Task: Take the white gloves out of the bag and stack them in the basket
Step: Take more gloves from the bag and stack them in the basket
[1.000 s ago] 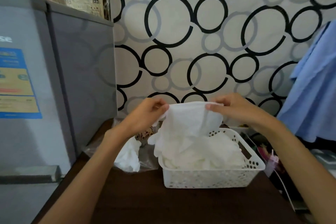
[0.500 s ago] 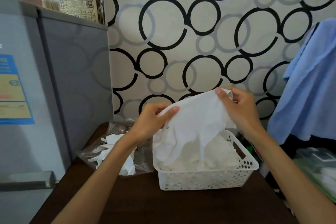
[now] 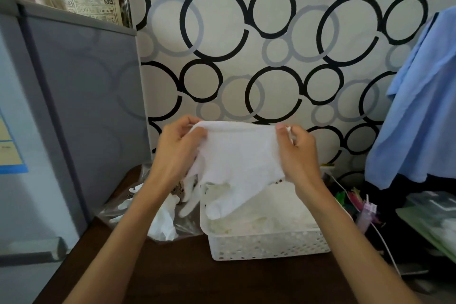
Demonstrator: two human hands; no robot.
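Left hand [image 3: 176,155] curled, pinching the left end of the cuff of a white fabric glove [image 3: 237,165] between thumb and fingers. Right hand [image 3: 297,155] likewise curled, pinching the cuff's right end, with the cuff stretched straight between the 2 hands. Glove held up above the far left part of a white perforated plastic basket [image 3: 269,245], its fingers drooping toward the basket's left rim. Inside the basket, a pile of more white gloves [image 3: 271,215]. Just left of the basket, on a dark brown wooden table [image 3: 197,276], a clear plastic bag [image 3: 138,210] with crumpled white gloves in it.
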